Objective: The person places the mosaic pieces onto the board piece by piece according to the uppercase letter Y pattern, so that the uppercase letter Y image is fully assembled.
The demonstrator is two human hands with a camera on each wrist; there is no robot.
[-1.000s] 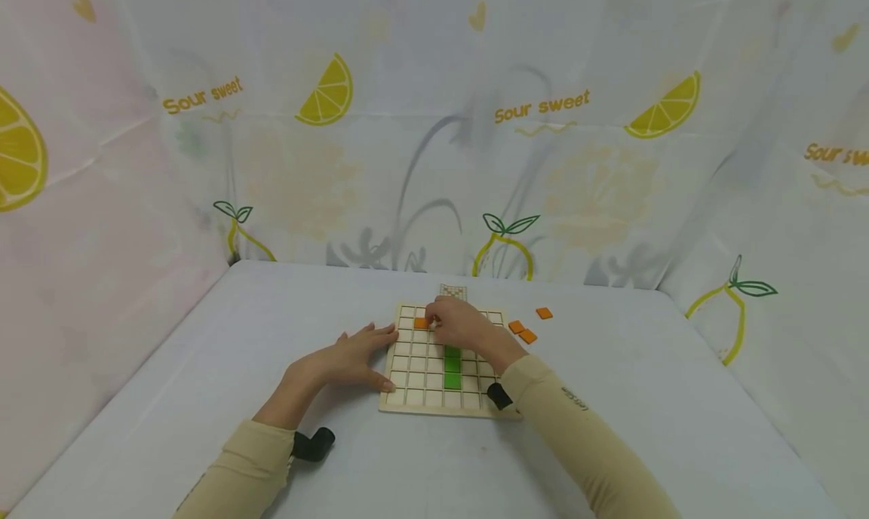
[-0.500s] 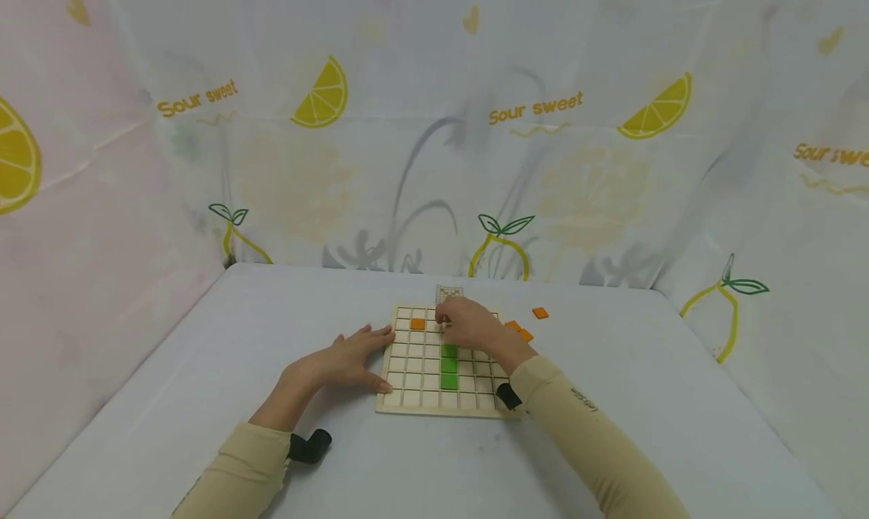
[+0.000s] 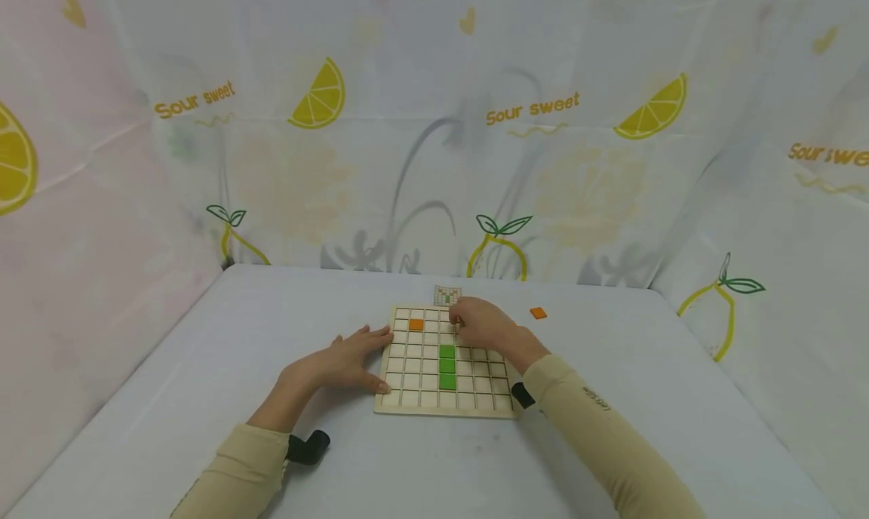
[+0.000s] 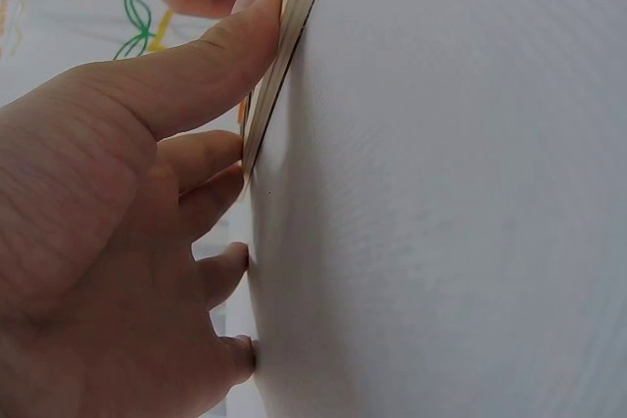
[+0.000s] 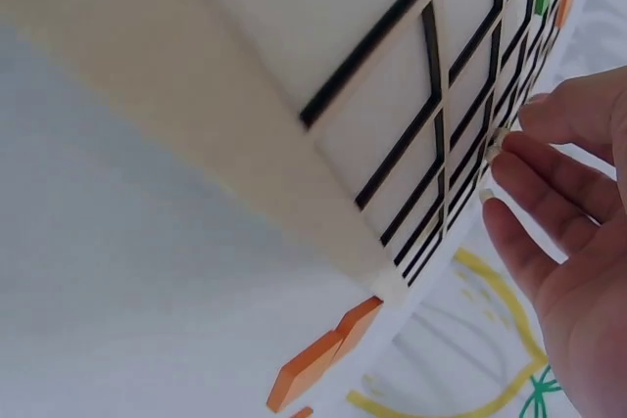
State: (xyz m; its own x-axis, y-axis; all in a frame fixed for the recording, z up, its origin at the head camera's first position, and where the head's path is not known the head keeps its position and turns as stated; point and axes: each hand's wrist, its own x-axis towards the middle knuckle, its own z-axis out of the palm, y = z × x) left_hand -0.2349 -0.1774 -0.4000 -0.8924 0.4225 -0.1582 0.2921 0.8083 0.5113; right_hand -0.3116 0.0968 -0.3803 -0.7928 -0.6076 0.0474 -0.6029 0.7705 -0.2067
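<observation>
A pale wooden grid board (image 3: pixel 410 402) lies on the table. My left hand (image 3: pixel 345 363) rests at its left side, fingers spread; in the left wrist view the thumb (image 4: pixel 211 70) touches the board's edge. My right hand (image 3: pixel 485 324) is over the board's far right part. In the right wrist view its fingers are loosely bent, with a gap between thumb and forefinger and no tile visible there. One orange tile (image 3: pixel 416 325) sits in a cell at the upper left. Three green tiles (image 3: pixel 446 366) form a column mid-board.
A small pattern card (image 3: pixel 447 296) lies behind the board. One loose orange tile (image 3: pixel 538 313) is on the white table (image 3: pixel 597 338) to the right. Other orange tiles (image 5: pixel 304 371) beside the board show in the right wrist view, hidden behind my right hand in the head view.
My right hand has moved to the right, away from the orange tile on the board, uncovering more of the grid and card. The left hand has stayed in place.
</observation>
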